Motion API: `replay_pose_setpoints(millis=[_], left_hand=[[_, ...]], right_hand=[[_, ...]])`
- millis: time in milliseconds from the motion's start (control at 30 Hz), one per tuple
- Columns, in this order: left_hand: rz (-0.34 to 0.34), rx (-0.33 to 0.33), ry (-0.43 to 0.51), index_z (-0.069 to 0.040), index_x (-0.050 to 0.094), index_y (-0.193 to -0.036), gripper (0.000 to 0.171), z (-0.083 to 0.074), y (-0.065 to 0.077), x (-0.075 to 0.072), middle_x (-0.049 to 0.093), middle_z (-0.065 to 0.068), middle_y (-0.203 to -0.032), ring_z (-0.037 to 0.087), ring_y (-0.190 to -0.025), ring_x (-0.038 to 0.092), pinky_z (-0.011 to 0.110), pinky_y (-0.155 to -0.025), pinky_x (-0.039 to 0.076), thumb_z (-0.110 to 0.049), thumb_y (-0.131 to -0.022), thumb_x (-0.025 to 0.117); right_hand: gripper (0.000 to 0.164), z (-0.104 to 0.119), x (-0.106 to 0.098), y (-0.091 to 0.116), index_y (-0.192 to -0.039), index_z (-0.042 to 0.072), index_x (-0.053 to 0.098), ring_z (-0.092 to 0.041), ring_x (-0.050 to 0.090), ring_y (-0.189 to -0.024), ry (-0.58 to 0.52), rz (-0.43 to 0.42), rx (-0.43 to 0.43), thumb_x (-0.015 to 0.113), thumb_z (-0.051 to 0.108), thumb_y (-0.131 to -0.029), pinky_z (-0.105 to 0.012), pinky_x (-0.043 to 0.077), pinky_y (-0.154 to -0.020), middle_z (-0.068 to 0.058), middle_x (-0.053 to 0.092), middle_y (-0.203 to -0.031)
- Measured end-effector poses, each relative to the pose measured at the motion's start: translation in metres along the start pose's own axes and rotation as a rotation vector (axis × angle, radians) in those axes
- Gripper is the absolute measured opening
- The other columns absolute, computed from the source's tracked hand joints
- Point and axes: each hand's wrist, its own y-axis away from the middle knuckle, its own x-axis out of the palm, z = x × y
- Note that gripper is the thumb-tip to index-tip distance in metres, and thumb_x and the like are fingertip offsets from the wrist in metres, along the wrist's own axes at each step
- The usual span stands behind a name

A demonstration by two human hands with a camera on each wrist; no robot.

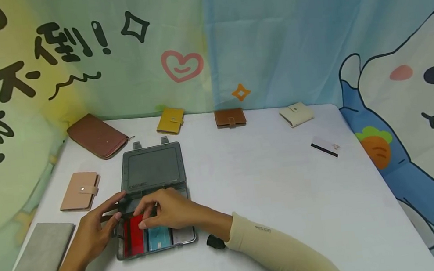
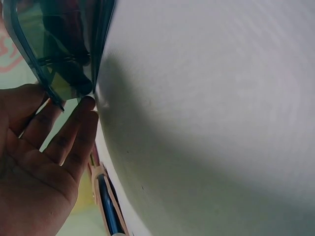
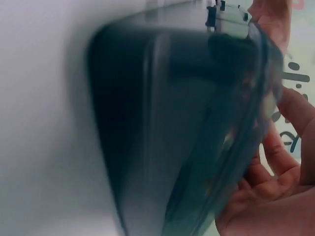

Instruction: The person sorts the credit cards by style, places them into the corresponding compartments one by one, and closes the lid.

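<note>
A clear grey hinged case point(image 1: 152, 166) lies with its lid folded back on the white table. Its lower half holds a red card point(image 1: 134, 241), a blue card point(image 1: 159, 238) and a pale card point(image 1: 183, 235) in sections side by side. My right hand point(image 1: 171, 209) reaches over the case, curled thumb and fingers pinching the red card near its upper right side. At the left rim, my left hand point(image 1: 92, 232) touches the case with thumb and fairly straight fingers; its fingertips meet the case wall point(image 2: 101, 44) in the left wrist view. The right wrist view is blurred.
A brown zip wallet point(image 1: 98, 137), yellow wallet point(image 1: 170, 120), brown wallet point(image 1: 230, 118) and cream wallet point(image 1: 296, 114) line the back. A beige wallet point(image 1: 80, 192) lies left, above a grey flat slab point(image 1: 36, 265). A striped card point(image 1: 326, 146) lies far right.
</note>
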Motion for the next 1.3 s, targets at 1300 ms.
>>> replay_pose_setpoints(millis=[1300], left_hand=[[0.011, -0.036, -0.008, -0.02, 0.047, -0.15, 0.065, -0.002, 0.001, 0.0, 0.053, 0.019, -0.146, 0.043, -0.121, 0.059, 0.061, -0.092, 0.055, 0.003, -0.092, 0.066]], right_hand=[[0.063, -0.182, -0.259, 0.255, -0.137, 0.018, 0.058, -0.029, 0.052, -0.113, 0.129, -0.522, 0.576, 0.082, 0.037, -0.082, -0.026, 0.05, -0.082, -0.01, 0.061, -0.133]])
